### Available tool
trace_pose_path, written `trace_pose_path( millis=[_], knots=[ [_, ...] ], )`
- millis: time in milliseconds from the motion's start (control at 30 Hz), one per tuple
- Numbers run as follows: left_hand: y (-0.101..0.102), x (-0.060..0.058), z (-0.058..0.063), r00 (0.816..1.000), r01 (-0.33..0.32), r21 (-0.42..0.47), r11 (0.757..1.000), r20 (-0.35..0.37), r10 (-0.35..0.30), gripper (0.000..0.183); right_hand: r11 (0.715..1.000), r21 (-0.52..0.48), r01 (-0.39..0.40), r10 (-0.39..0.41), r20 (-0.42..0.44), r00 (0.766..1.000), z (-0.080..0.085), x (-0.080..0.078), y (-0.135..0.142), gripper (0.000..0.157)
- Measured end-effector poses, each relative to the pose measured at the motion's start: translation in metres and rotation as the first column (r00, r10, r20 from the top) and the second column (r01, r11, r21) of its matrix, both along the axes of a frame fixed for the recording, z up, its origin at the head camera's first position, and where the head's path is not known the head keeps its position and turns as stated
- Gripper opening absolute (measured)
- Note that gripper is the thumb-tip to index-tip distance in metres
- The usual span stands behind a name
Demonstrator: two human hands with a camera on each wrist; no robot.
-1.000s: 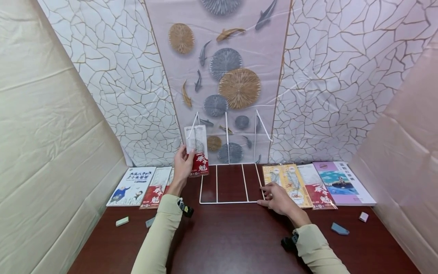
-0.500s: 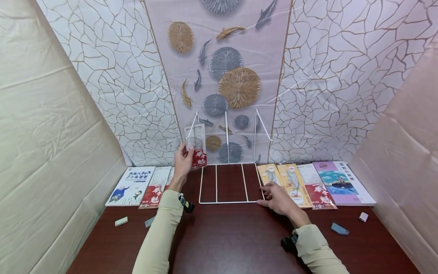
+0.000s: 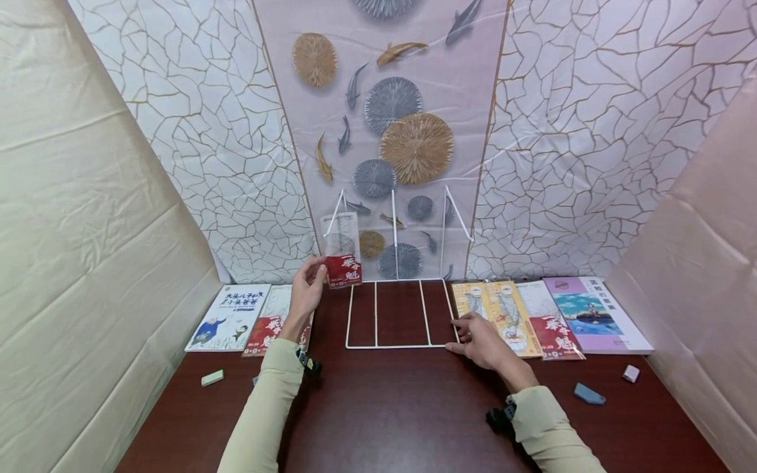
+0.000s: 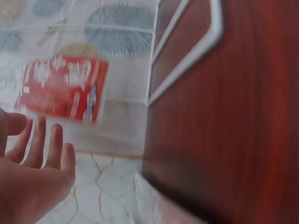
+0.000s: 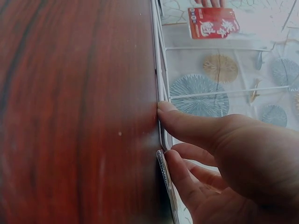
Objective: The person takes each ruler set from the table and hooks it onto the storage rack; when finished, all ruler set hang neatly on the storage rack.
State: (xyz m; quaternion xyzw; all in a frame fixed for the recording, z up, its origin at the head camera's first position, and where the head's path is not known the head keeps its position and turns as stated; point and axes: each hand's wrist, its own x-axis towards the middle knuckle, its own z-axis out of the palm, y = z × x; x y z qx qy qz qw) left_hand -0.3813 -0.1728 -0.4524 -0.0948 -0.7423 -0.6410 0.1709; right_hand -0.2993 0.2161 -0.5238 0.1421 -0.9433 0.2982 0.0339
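A white wire rack with upright dividers stands at the back of the table. At its left divider is an upright packet, clear above and red with white characters below; whether the rack supports it I cannot tell. My left hand is beside the packet's left edge. In the left wrist view its fingers are extended and spread, with the red part just beyond the fingertips. My right hand pinches the rack's front right corner between thumb and fingers.
Left of the rack lie a white book and red-and-white packets. To its right are yellow packets, another red packet and a purple book. Small erasers and a blue-grey piece lie nearer the front.
The packet was gripped by my left thumb and fingers and shifted slightly back; now the fingers have loosened and the hand has drawn a little left. The right hand keeps its place.
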Motion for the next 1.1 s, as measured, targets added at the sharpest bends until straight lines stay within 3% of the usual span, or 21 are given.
trace_pose_path(
  millis=[67, 133, 200, 267, 333, 467, 533, 567, 633, 833, 900, 1033, 1100],
  knots=[
    [-0.012, -0.003, -0.011, 0.999, -0.012, -0.054, 0.998, -0.036, 0.01, 0.031, 1.0, 0.002, -0.002, 0.002, 0.008, 1.0, 0.0, 0.0, 0.0, 0.059],
    [-0.024, -0.004, -0.022, 0.998, -0.053, -0.162, 0.985, -0.052, 0.045, 0.03, 1.0, 0.004, -0.007, 0.007, 0.008, 1.0, 0.0, 0.0, 0.0, 0.059],
    [-0.038, -0.002, -0.032, 0.993, -0.116, -0.323, 0.939, -0.067, 0.1, 0.029, 1.0, 0.004, -0.011, 0.011, 0.007, 1.0, 0.0, -0.001, 0.001, 0.059],
    [-0.049, 0.005, -0.037, 0.987, -0.157, -0.5, 0.852, -0.067, 0.143, 0.031, 1.0, 0.006, -0.014, 0.014, 0.003, 1.0, 0.0, -0.001, 0.001, 0.059],
    [-0.057, 0.014, -0.043, 0.986, -0.154, -0.653, 0.742, -0.06, 0.153, 0.034, 1.0, 0.005, -0.014, 0.014, 0.004, 1.0, 0.0, -0.001, 0.002, 0.06],
    [-0.062, 0.029, -0.052, 0.996, -0.078, -0.857, 0.51, -0.043, 0.08, 0.032, 1.0, 0.001, -0.014, 0.014, 0.004, 1.0, -0.001, -0.001, 0.003, 0.061],
    [-0.061, 0.033, -0.055, 0.998, -0.058, -0.898, 0.435, -0.043, 0.043, 0.026, 1.0, 0.0, -0.012, 0.012, 0.003, 1.0, -0.001, -0.001, 0.002, 0.061],
    [-0.06, 0.035, -0.056, 0.998, -0.054, -0.908, 0.416, -0.044, 0.034, 0.022, 1.0, -0.002, -0.011, 0.011, 0.002, 1.0, -0.001, -0.001, 0.002, 0.061],
    [-0.057, 0.037, -0.057, 0.999, -0.047, -0.909, 0.414, -0.036, 0.033, 0.019, 1.0, -0.005, -0.014, 0.014, -0.001, 1.0, -0.001, -0.001, 0.002, 0.06],
    [-0.047, 0.039, -0.056, 0.998, -0.01, -0.864, 0.504, 0.021, 0.055, 0.028, 1.0, -0.012, -0.018, 0.017, -0.005, 1.0, -0.002, -0.001, 0.003, 0.06],
    [-0.045, 0.037, -0.056, 0.998, -0.006, -0.861, 0.509, 0.029, 0.06, 0.025, 1.0, -0.018, -0.015, 0.015, -0.002, 1.0, -0.002, -0.001, 0.003, 0.06],
    [-0.043, 0.034, -0.057, 0.997, -0.012, -0.87, 0.492, 0.03, 0.077, 0.02, 1.0, -0.021, -0.014, 0.014, -0.008, 1.0, -0.003, -0.001, 0.002, 0.06],
    [-0.042, 0.033, -0.057, 0.994, -0.007, -0.868, 0.496, 0.048, 0.097, 0.024, 1.0, -0.015, -0.014, 0.013, -0.018, 1.0, -0.003, 0.0, 0.001, 0.06]
  ],
)
